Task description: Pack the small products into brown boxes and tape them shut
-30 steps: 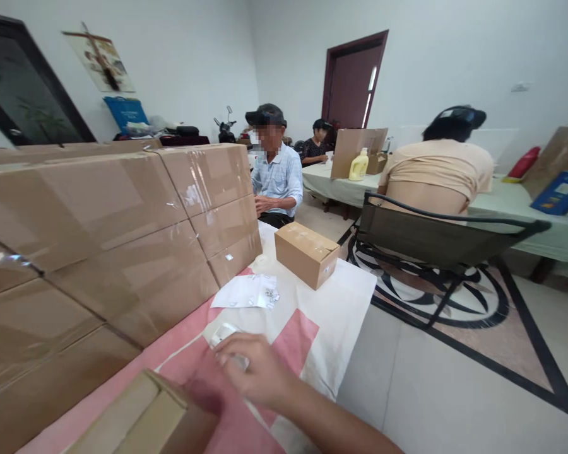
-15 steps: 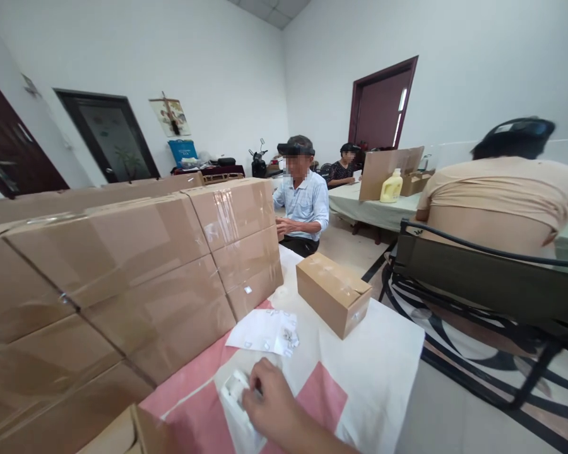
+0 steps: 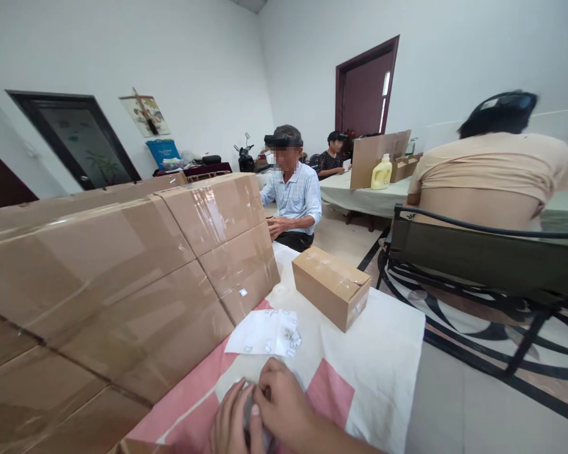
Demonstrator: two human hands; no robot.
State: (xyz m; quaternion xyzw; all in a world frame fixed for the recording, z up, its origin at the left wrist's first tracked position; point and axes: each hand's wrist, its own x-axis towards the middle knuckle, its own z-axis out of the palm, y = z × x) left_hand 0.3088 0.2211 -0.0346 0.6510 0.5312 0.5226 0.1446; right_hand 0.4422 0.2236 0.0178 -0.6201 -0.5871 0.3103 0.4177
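Low in the head view, my left hand (image 3: 233, 417) curls its fingers over a small whitish item (image 3: 260, 435), mostly covered by the hands. My right hand (image 3: 284, 398) meets it from the other side, thumb and forefinger pinched together at the item's upper end. Just beyond the hands lies a white sheet (image 3: 258, 333) carrying small stickers, with a few little scraps at its right end. A closed brown carton (image 3: 329, 284) sits farther back on the white and pink tablecloth (image 3: 378, 372).
Taped cartons (image 3: 137, 284) are stacked like a wall on the left. Across the table sits a person in a light blue shirt (image 3: 296, 195). Another in beige sits in a dark chair (image 3: 478, 265) at right. A yellow bottle (image 3: 381, 173) stands on the far table.
My left hand has come into view and closed over the whitish item. My right hand stays beside it, still pinched. The camera view has turned slightly right.
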